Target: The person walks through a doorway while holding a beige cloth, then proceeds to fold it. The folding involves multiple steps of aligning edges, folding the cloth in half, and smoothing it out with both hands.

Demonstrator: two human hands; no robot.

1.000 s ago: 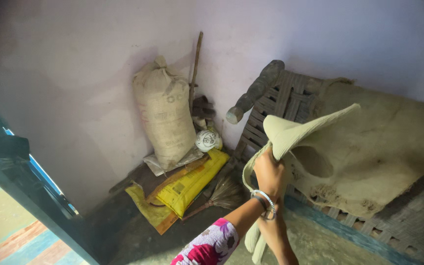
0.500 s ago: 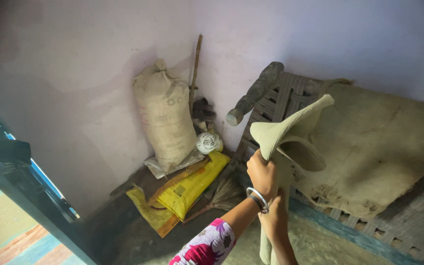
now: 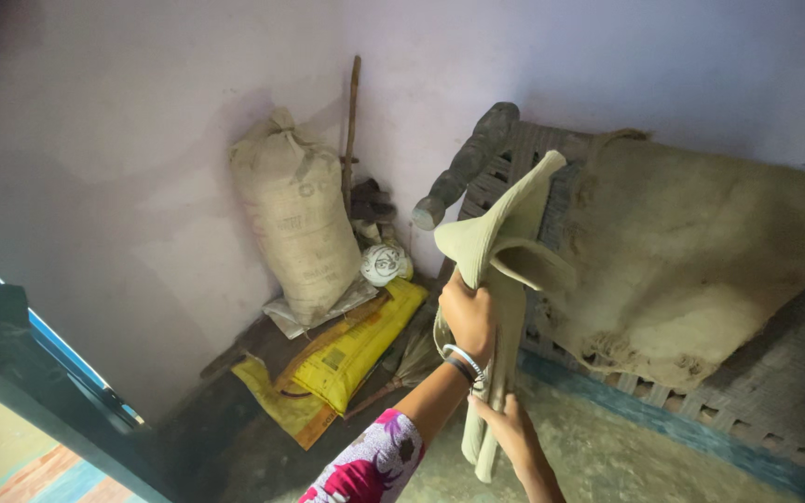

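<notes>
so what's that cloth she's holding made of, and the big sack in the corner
The cloth looks like thick woven cotton or canvas, matte pale beige: it folds stiffly and holds its shape above the left hand; the right hand grips its lower end. The sack looks like coarse jute or burlap, dull tan, with a rough weave and a tied neck.

A pale greenish-beige cloth (image 3: pixel 500 251) is being held upright in the air, bunched into a long, narrow bundle. Its upper end is flaring outward in 2 loose folds, while its lower end is hanging down.
</notes>
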